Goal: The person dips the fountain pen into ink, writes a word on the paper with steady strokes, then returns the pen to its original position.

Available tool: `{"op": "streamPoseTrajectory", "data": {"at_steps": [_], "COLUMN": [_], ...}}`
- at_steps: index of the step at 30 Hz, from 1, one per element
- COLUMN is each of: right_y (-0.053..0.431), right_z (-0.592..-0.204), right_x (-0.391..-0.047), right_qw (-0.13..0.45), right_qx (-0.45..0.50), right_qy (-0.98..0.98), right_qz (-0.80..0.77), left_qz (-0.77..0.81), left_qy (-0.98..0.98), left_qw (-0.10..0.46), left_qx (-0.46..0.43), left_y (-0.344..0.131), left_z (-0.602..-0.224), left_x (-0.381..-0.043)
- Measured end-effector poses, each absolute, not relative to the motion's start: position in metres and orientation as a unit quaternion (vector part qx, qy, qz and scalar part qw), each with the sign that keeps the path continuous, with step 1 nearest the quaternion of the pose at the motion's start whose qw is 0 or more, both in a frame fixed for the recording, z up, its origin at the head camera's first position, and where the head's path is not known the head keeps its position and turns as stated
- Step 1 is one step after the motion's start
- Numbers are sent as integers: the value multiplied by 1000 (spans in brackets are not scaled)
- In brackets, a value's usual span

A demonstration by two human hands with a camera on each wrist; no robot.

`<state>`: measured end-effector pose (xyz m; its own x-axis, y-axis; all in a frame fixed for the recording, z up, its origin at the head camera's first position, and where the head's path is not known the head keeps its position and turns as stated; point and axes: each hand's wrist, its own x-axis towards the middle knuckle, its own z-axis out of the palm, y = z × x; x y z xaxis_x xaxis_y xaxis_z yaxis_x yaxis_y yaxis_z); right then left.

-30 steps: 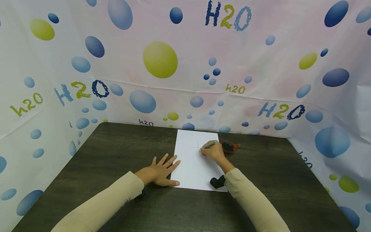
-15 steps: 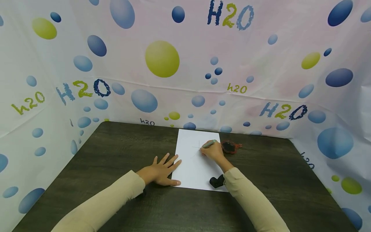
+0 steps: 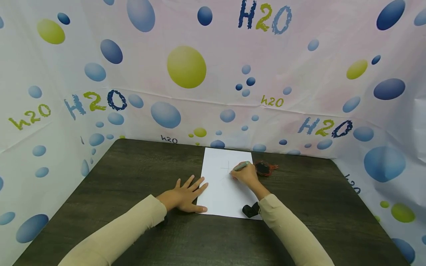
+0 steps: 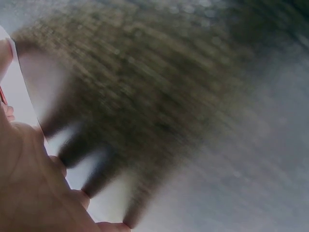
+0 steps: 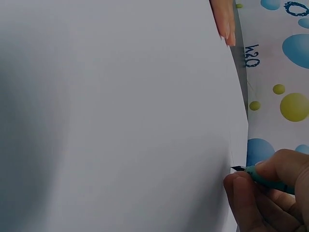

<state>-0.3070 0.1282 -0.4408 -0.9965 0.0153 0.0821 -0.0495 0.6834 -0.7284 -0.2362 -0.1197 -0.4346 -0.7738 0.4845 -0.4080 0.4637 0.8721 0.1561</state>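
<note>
A white sheet of paper [image 3: 219, 192] lies on the dark table, with thin crossed lines drawn in its upper part. My left hand [image 3: 184, 195] rests flat with fingers spread, its fingertips on the paper's left edge. In the left wrist view, the palm side of the left hand [image 4: 34, 183] shows at lower left. My right hand [image 3: 246, 173] pinches a green pen [image 3: 241, 166] over the upper right of the paper, near the crossed lines. In the right wrist view, the dark point of the pen [image 5: 239, 168] is at the paper's surface, between thumb and fingers.
Just right of the paper lies a dark, rounded thing with orange-red edges [image 3: 263, 169]. A black device [image 3: 250, 210] sits at my right cuff, over the paper's lower right corner. Behind the table [image 3: 143, 162] hangs a white sheet with blue and green dots [image 3: 186, 67].
My right hand, with the pen, has shifted slightly to the right, and the black device at the cuff with it. The left hand has stayed on the paper's edge.
</note>
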Motion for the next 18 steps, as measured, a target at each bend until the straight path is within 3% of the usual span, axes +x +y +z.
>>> {"op": "streamPoseTrajectory", "data": {"at_steps": [18], "right_y": [141], "right_z": [-443], "right_x": [-291], "right_qw": [45], "right_qx": [28], "right_qy": [-908], "right_qz": [416], "left_qz": [22], "left_qy": [942], "left_qw": [229], "left_qx": [246], "left_y": [-116], "left_z": [-427], "left_x": [-234]}}
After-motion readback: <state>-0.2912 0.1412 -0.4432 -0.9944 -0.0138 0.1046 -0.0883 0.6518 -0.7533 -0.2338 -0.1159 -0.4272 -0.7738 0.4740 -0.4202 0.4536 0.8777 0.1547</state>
